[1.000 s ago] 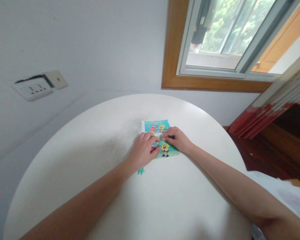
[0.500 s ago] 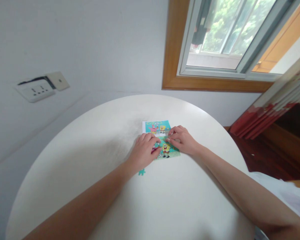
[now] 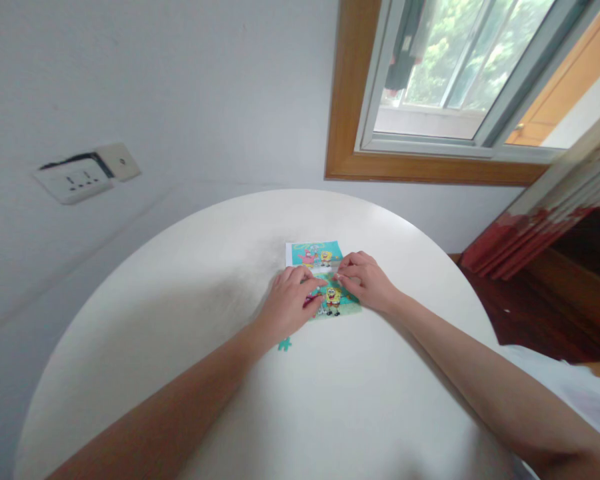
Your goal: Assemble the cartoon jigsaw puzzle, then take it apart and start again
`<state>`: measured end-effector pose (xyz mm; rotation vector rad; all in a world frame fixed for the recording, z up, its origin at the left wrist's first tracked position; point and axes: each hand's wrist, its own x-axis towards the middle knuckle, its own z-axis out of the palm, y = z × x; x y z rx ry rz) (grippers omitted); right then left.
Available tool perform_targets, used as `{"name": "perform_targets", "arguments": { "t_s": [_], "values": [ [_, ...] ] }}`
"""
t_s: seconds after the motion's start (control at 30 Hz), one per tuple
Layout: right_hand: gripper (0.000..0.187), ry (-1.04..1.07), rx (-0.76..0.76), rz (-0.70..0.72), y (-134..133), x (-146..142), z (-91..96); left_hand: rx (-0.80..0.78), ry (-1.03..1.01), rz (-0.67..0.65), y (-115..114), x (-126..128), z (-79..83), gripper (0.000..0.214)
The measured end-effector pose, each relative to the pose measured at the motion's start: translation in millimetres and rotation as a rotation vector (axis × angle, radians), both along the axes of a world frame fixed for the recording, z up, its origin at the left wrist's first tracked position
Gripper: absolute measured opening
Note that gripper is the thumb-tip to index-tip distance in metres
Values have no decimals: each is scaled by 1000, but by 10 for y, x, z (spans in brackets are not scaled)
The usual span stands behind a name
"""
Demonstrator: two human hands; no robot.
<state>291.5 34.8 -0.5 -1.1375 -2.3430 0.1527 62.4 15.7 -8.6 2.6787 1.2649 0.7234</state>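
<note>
Your left hand rests loosely parted over the left of the jigsaw; your right hand narrows at its upper right, any grip unclear. A loose piece lies near your left wrist. The white tabletop curves before a pale wall, wood-framed window and red-bottomed curtain.

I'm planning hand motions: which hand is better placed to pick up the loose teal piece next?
Probably the left hand: the loose teal piece lies close by its wrist, though it would have to draw back. The right hand is farther off, at the right side of the puzzle.
</note>
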Motion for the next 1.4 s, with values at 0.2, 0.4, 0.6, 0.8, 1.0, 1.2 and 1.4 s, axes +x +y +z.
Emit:
{"name": "perform_targets", "arguments": {
  "t_s": [0.2,0.4,0.6,0.8,1.0,1.2,1.4],
  "values": [
    [24,92,4,-16,-10,-21,-10,-57,-275,7,98,-33,5,29],
    [27,421,35,-133,-17,-18,16,-107,-774,301,372,-288,100,34],
    [21,304,134,10,-286,-237,109,-115,-866,449,506,-449,-1,36],
    [25,-39,168,365,-695,-701,51,-93,-821,449,473,-412,3,36],
    [33,-168,109,271,-817,-875,-5,-100,-780,421,469,-390,11,36],
    [25,-122,5,204,-804,-838,-35,-103,-766,410,463,-389,26,36],
    [25,-193,122,216,-813,-834,1,-104,-749,405,460,-395,27,36]
  ]
}}
